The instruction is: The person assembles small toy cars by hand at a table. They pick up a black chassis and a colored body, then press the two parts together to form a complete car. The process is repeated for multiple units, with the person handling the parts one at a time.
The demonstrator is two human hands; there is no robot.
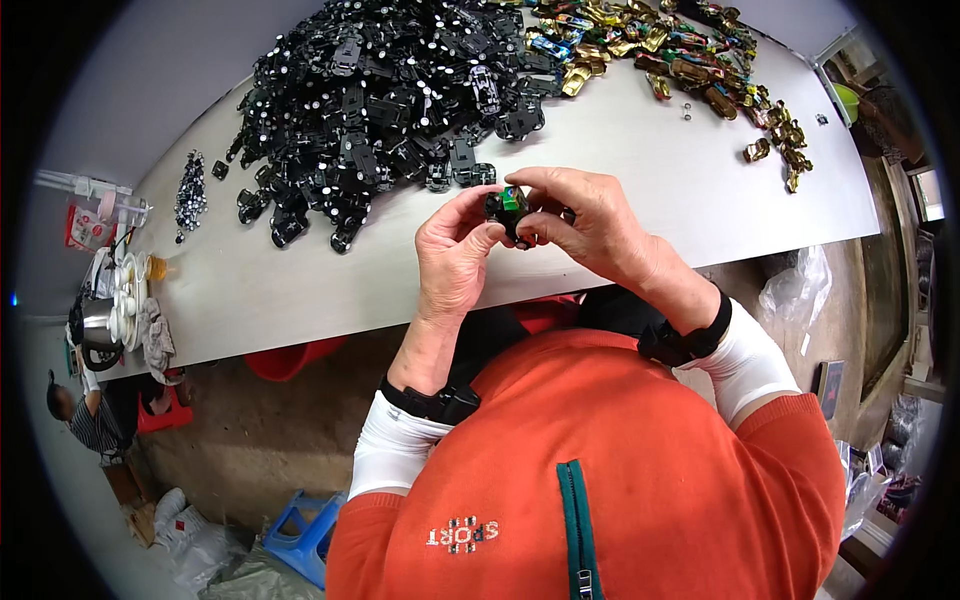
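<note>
Between my two hands, above the near edge of the white table, is a small toy car with a green top and black underside. My left hand pinches its left side between thumb and fingers. From the right, my right hand grips it with thumb and forefinger, the other fingers curled. My fingers hide part of the car. Beyond my hands rises a big heap of black toy car chassis with wheels. Shiny gold and coloured toy car bodies lie in a spread pile at the far right.
A small pile of wheel pieces lies on the table at left. Past it stand white dishes and a metal pot. A blue stool and a red basin are below. Another person is at far left.
</note>
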